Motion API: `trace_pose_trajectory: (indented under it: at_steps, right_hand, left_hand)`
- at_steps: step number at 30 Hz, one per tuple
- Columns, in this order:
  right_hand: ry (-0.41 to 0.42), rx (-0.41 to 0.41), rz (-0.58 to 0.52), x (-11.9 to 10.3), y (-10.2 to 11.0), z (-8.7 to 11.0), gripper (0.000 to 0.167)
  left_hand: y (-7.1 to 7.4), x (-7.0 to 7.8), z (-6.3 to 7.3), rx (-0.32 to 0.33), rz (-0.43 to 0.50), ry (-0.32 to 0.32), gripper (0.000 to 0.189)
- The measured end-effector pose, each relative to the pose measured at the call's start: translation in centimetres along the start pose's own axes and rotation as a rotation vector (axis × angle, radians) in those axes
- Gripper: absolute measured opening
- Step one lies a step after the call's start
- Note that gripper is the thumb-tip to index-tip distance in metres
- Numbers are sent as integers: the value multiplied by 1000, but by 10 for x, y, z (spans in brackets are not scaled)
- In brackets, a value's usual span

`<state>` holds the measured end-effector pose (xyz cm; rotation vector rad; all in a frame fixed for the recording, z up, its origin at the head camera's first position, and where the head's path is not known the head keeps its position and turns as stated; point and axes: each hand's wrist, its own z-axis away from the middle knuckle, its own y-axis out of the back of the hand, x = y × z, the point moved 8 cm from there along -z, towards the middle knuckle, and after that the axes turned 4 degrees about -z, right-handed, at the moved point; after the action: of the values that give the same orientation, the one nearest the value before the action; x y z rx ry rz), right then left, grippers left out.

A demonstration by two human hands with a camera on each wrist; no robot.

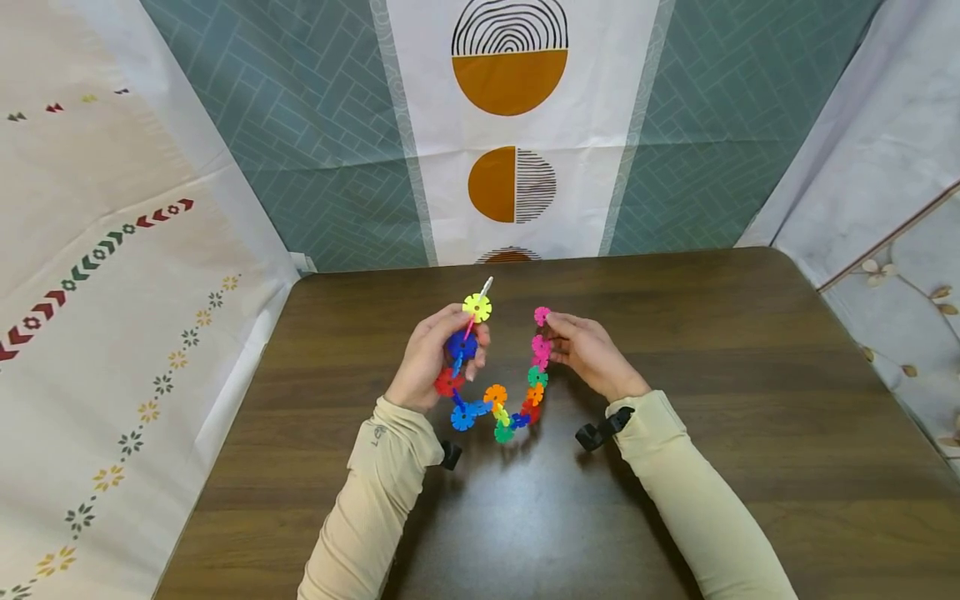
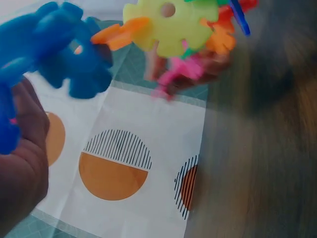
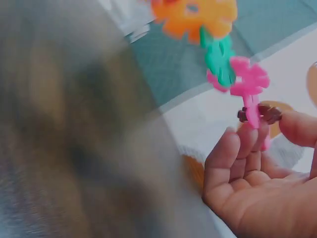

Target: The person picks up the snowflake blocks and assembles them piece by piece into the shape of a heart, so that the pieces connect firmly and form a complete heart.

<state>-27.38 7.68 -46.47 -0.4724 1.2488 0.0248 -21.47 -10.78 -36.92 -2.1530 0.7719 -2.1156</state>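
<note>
A chain of interlocking flower-shaped plastic discs (image 1: 462,417) in many colours hangs in a U between both hands, over the table. My left hand (image 1: 426,357) grips its left end, thumb just below a yellow disc (image 1: 477,307), with a white disc (image 1: 486,287) edge-on above. Dark blue and red discs lie against that palm. At the other end, my right hand (image 1: 597,357) pinches near a pink disc (image 1: 542,316). The right wrist view shows a brown disc (image 3: 271,115) at the thumb and fingertips, slotted by a pink one under a green disc (image 3: 220,60).
A dark wood-grain table (image 1: 720,350) lies under the hands, its far edge against a patterned cloth (image 1: 322,125). White cloths hang on the left (image 1: 97,183) and right. Each wrist wears a black strap-on device (image 1: 603,429).
</note>
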Motion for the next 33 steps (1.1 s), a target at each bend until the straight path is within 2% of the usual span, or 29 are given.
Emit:
trace_pose_trajectory:
  at_steps: [6,12,18,22,28,33]
  right_hand:
    - [138,-12,-67,-35,-8,14,32]
    - [249,-14,6,-59,-17,27,34]
    - [314,-19,81,-71,-27,35,35]
    - [355,-12,124,-77,-29,38,31]
    - [414,2,201,-84,-33,43,31]
    - [443,18,209,-87,-33,45,33]
  left_hand:
    - [4,-10,-1,66,-129,55,26]
    - [4,-13,-3,75,-128,58,28]
    - [1,-14,-4,54,-93,66,39]
    - [-2,-18,-5,40,-95,105,42]
    - [-10,-22,-6,2,-164,150,43]
    - [-13,-25,-6,-6,-220,164,38]
